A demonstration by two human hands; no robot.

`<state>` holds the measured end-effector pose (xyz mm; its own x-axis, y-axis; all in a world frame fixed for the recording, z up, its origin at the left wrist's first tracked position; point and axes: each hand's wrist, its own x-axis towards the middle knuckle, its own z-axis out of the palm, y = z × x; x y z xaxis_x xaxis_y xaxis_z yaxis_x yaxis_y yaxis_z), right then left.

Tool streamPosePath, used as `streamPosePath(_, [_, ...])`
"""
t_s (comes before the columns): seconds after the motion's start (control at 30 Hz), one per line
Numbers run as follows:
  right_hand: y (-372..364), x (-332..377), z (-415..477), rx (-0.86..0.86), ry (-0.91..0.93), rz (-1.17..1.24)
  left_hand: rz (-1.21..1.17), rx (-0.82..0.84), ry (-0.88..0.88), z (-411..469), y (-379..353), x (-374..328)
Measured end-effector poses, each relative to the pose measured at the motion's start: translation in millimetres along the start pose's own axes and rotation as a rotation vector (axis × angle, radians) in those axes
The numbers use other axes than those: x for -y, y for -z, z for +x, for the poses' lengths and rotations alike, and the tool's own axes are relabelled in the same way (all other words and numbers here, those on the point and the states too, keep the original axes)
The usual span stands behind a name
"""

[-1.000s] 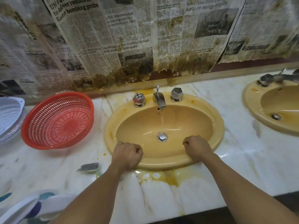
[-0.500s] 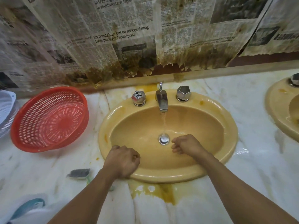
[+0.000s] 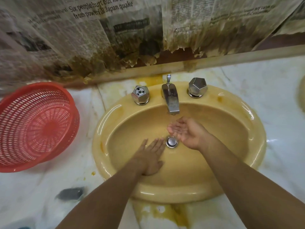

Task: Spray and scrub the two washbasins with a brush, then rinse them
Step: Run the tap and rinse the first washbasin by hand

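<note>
1. R hand (image 3: 186, 133): open, palm up, fingers loosely cupped, holds nothing. It sits inside the basin (image 3: 257, 129), just below the tap (image 3: 170, 98). The water (image 3: 171, 119) lands on its fingertips.
2. L hand (image 3: 151, 156): open, palm down, fingers straight & flat on the bowl floor, holds nothing. Fingertips point up-right & end just beside the drain (image 3: 172, 142).
3. Key relation: the tap is straight ahead of & above the R hand, so R is the hand nearer the stream. L is lower & closer to the person. The drain lies btwn the two hands.
4. The basin is a yellow oval w/ its long axis running L–R across the person. Both forearms come in over its front rim. It looks wet. Step in hand is prob. the rinse, R catching water & L rubbing the bowl (a judgement only).
5. The stream hits mid-bowl only, so the next move prob. needs R to tip water sideways along that long axis to reach the ends.
6. L knob (image 3: 140, 95) & R knob (image 3: 197, 87) flank the tap, beyond both hands, untouched.
7. 2nd basin (image 3: 302, 96): only a sliver at the far R edge, well apart, w/ the R hand nearer. Can't tell its state.
8. A dark thing (image 3: 70, 194) lies on the counter (image 3: 280, 80), L of the L forearm. It's blurred, maybe the brush, can't tell.
9. Further out: a red basket (image 3: 36, 128) far L on the counter, a yellow stain (image 3: 165, 212) at the basin's front, stained newspaper (image 3: 115, 30) on the wall behind.
</note>
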<state>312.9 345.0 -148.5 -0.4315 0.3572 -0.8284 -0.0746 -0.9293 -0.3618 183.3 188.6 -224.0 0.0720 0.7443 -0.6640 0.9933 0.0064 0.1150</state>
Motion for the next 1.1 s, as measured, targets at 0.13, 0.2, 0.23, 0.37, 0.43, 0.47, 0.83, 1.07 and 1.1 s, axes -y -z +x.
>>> streamPosePath(0.13, [9, 3, -9, 0.052, -0.021, -0.050, 0.079, -0.015, -0.025, 4, 1, 8])
streamPosePath(0.2, [9, 3, -12, 0.062, -0.020, -0.083, 0.085, -0.009, -0.002, 5, 2, 3])
streamPosePath(0.23, [7, 3, -13, 0.057, -0.019, -0.104, 0.080, -0.002, 0.003, 5, 2, 0])
streamPosePath(0.37, [2, 2, -15, 0.019, -0.031, -0.168, 0.103, 0.048, -0.104, 3, 3, 2])
streamPosePath(0.43, [1, 2, -17, 0.013, -0.037, -0.189, 0.174, 0.065, -0.182, 6, 12, 15])
streamPosePath(0.47, [1, 2, -18, 0.014, -0.044, -0.197, 0.231, 0.051, -0.195, 9, 17, 23])
streamPosePath(0.83, [3, 3, -23, -0.030, -0.044, -0.232, 0.125, 0.048, -0.129, 14, 15, 10])
streamPosePath(1.07, [6, 3, -27, -0.005, -0.028, -0.200, 0.163, 0.073, -0.048, 13, 15, -1])
streamPosePath(1.1, [5, 2, -28, 0.000, -0.029, -0.192, 0.146, 0.087, -0.055, 11, 14, -3])
